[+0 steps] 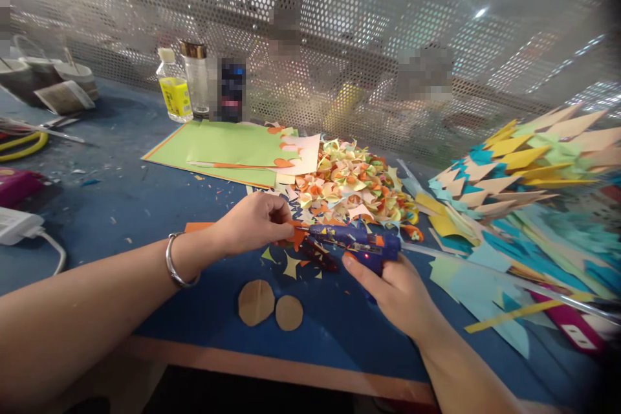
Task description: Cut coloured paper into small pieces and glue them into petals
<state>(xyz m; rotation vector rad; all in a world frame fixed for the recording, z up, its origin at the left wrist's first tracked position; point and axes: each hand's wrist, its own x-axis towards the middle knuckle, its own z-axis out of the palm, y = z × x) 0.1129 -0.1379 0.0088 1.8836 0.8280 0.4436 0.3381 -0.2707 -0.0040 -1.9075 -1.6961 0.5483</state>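
Note:
My right hand (395,291) grips a blue hot glue gun (354,239), its small red light lit and a long clear glue stick (485,278) trailing from its back. The gun's nozzle points left and meets a small orange paper piece (297,234) pinched in my left hand (257,223). Under my left wrist lies an orange paper sheet (198,227). Just below the gun, dark red scissor handles (317,255) rest among paper scraps (291,265). Two round cardboard discs (256,303) sit side by side closer to the table's front edge.
Green paper sheets (228,145) lie behind my left hand, beside a heap of curled paper cuttings (354,181). A clear bottle with a yellow label (173,90) stands at the back. Layered pointed paper pieces (528,155) fill the right side. A white plug with a cable (19,226) lies left.

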